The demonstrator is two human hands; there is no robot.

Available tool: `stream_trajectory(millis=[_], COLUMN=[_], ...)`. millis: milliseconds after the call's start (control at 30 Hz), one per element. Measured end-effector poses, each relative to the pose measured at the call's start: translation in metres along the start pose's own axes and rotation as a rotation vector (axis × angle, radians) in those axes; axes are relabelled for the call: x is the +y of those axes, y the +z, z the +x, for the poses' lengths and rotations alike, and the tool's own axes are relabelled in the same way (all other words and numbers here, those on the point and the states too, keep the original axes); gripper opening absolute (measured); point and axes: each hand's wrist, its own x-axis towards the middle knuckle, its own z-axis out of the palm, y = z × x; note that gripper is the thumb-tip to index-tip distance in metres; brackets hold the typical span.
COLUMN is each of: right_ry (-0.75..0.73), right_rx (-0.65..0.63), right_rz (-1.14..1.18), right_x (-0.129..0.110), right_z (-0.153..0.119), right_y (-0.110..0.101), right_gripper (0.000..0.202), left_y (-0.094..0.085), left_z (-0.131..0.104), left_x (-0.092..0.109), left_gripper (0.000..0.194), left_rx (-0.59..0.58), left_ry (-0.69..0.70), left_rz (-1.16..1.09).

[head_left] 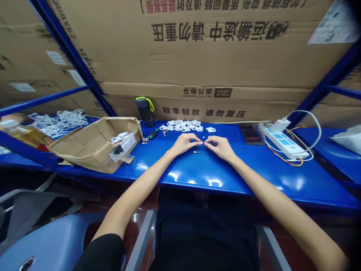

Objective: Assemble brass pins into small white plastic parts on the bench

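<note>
My left hand [184, 143] and my right hand [221, 146] meet fingertip to fingertip just over the blue table [180, 169]. Both pinch a tiny whitish part [202, 142] between thumb and forefinger; it is too small to name. Below the fingertips a small metal pin-like piece [196, 152] lies on the table. Behind my hands sits a pile of flat white plastic pieces [183, 125], some with round holes. One star-shaped white piece [210, 130] lies apart at the pile's right. Little white bits [210, 137] rest beside my right hand.
To the left are an open cardboard box [84, 162], a green-handled screwdriver [153, 133] and a dark bottle [145, 113]. On the right lie a white power strip [287, 145] with cables and a blurred dark object [252, 134]. Large cartons [197, 64] stand behind the table.
</note>
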Motion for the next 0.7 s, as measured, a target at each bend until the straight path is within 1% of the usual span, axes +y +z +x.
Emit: stream_trajectory(millis=[167, 233, 300, 400, 467, 567, 700], right_ry=[0.011, 0.018, 0.013, -0.013, -0.033, -0.065, -0.083], right_rx=[-0.039, -0.050, -0.065, -0.097, -0.117, -0.132, -0.132], right_rz=[-0.074, -0.087, -0.087, -0.100, -0.112, -0.119, -0.140], right_x=[0.007, 0.008, 0.006, 0.001, -0.004, -0.010, -0.012], right_z=[0.000, -0.001, -0.001, -0.002, -0.003, -0.003, -0.002], right_y=[0.001, 0.001, 0.002, 0.006, 0.011, 0.017, 0.022], right_gripper=[0.019, 0.017, 0.017, 0.017, 0.017, 0.016, 0.016], left_y=[-0.006, -0.007, -0.008, -0.006, -0.005, -0.003, 0.000], left_z=[-0.001, -0.001, -0.001, 0.000, 0.000, 0.000, 0.000], left_x=[0.002, 0.002, 0.001, -0.002, -0.003, -0.005, -0.006], left_gripper=[0.025, 0.025, 0.027, 0.033, 0.036, 0.037, 0.037], left_rx=[-0.088, -0.097, -0.066, 0.020, 0.054, 0.040, 0.035], left_ry=[-0.010, -0.002, -0.016, -0.072, -0.103, -0.113, -0.110], left_rz=[0.062, 0.071, 0.074, 0.085, 0.095, 0.101, 0.109])
